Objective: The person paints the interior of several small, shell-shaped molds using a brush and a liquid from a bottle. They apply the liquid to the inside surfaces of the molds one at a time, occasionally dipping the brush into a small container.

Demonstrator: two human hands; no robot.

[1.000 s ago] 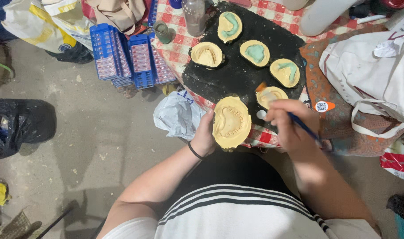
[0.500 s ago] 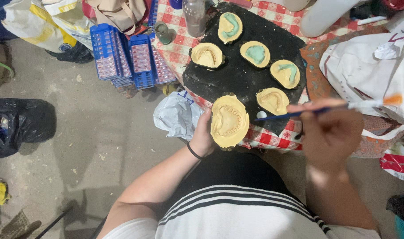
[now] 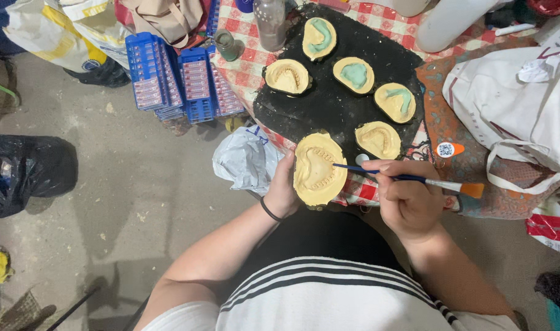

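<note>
My left hand (image 3: 284, 187) grips a round yellow plaster mould (image 3: 318, 169) with a tooth-shaped hollow, held over my lap at the table's edge. My right hand (image 3: 409, 199) holds a thin blue paintbrush (image 3: 409, 179) with an orange end, its tip resting on the mould's hollow. On the black mat (image 3: 329, 104) behind lie several more yellow moulds, one plain (image 3: 378, 140) just past the brush, another plain one (image 3: 287, 76) to the left, and some filled with green material (image 3: 355, 74).
The mat lies on a red-checked cloth (image 3: 246, 61). Blue plastic trays (image 3: 172, 79) stand on the floor at left, beside a crumpled plastic bag (image 3: 243, 159). A white tote bag (image 3: 513, 110) sits at right, a bottle (image 3: 271, 24) at the back, a black bag (image 3: 28, 171) far left.
My right hand lifted the brush away to the right, then brought it back level, so its tip now touches the mould. The mould has tilted slightly in my left hand.
</note>
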